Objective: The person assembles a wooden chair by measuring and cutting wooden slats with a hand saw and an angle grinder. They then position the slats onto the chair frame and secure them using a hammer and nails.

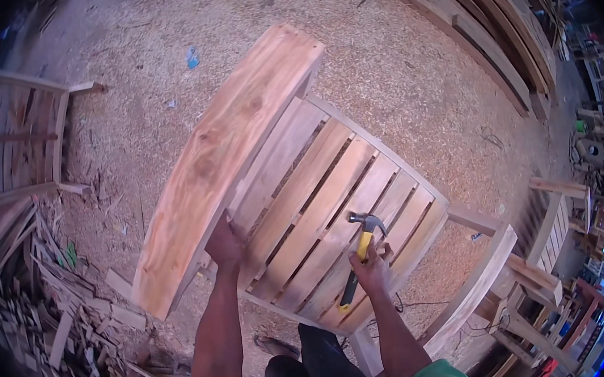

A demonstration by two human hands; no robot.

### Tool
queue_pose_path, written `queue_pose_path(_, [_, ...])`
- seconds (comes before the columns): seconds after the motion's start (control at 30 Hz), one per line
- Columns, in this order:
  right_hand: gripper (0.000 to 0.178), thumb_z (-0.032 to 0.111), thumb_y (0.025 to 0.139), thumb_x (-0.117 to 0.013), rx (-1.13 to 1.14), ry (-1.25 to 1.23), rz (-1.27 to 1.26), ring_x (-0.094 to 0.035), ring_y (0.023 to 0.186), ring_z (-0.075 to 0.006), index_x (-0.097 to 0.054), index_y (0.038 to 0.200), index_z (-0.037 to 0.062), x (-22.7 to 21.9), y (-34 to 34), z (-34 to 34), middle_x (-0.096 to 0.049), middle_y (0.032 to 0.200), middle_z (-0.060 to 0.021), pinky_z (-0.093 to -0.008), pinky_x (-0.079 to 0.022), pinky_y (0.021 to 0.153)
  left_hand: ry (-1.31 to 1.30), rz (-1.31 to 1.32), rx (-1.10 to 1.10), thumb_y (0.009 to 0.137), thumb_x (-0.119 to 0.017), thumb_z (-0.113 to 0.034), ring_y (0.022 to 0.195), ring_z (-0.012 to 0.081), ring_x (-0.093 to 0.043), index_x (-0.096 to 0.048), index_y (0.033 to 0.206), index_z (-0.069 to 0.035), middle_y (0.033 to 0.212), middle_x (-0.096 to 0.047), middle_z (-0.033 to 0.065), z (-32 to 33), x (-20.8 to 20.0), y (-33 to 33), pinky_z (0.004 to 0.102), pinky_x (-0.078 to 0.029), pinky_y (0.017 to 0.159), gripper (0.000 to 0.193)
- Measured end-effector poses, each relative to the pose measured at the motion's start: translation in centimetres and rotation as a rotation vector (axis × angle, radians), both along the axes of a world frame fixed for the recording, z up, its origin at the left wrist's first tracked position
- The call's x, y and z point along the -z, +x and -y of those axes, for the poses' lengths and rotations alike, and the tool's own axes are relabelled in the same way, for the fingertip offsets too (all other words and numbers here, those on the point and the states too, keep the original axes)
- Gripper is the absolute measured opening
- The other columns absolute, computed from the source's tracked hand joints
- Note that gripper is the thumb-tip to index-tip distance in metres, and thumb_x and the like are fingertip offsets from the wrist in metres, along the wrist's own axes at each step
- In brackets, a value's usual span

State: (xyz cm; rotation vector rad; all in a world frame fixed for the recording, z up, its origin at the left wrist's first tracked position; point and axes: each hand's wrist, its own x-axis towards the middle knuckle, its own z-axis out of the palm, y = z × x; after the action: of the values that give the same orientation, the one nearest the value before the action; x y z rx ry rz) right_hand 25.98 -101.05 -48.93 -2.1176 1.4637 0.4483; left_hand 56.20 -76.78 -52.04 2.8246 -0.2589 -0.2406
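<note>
A slatted wooden seat frame point(324, 186) stands before me, its pale slats running diagonally with narrow dark gaps. Along its left side rises a broad, thick armrest board point(218, 153) with knots in the grain. My left hand point(224, 245) is against that board's inner edge, above the slats; its fingers are mostly hidden. In my right hand point(372, 265) is a claw hammer point(363, 249) with a yellow and black handle, gripped near the middle, its metal head pointing away from me above the slats. A second armrest board point(472, 292), curved, is on the right side.
Wood scraps point(60, 321) are heaped at the lower left, below another slatted wooden piece point(20, 135). Long planks point(490, 25) are stacked at the upper right. More wooden furniture frames point(549, 230) stand at the right. Shavings cover the floor point(140, 95).
</note>
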Motion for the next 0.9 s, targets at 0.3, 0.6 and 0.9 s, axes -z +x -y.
queue_pose_path(0.3, [0.089,0.053,0.091,-0.078,-0.017,-0.048,0.118,-0.048,0.142,-0.0499,-0.050,0.163,0.0092,0.7,-0.2,0.0,-0.063,0.132,-0.0314,-0.0540,-0.051,0.111,0.034,-0.060,-0.009,0.089,-0.068,-0.010,0.116,0.0446,-0.067,-0.069,0.125,-0.016,0.123,-0.069,0.0193,0.4,-0.9,-0.1,0.0581,-0.055,0.093,0.036])
queue_pose_path(0.6, [0.089,0.062,0.089,-0.078,0.023,-0.001,-0.027,-0.063,0.129,-0.0492,-0.054,0.164,0.0205,-0.8,0.9,-0.2,-0.036,0.164,-0.0283,-0.0548,-0.055,0.104,0.072,-0.014,-0.062,0.095,-0.062,-0.010,0.109,0.0462,-0.070,-0.066,0.136,-0.017,0.125,-0.072,0.0199,1.2,0.8,-1.0,0.0583,-0.058,0.092,0.042])
queue_pose_path(0.9, [0.092,0.066,0.088,-0.076,-0.043,0.037,-0.123,-0.063,0.128,-0.0474,-0.052,0.165,0.0214,-1.2,0.9,0.7,-0.036,0.162,-0.0280,-0.0536,-0.054,0.104,0.042,0.010,0.073,0.094,-0.064,-0.012,0.102,0.0424,-0.072,-0.064,0.136,-0.020,0.117,-0.073,0.0176,-0.1,0.0,-0.6,0.0570,-0.059,0.084,0.042])
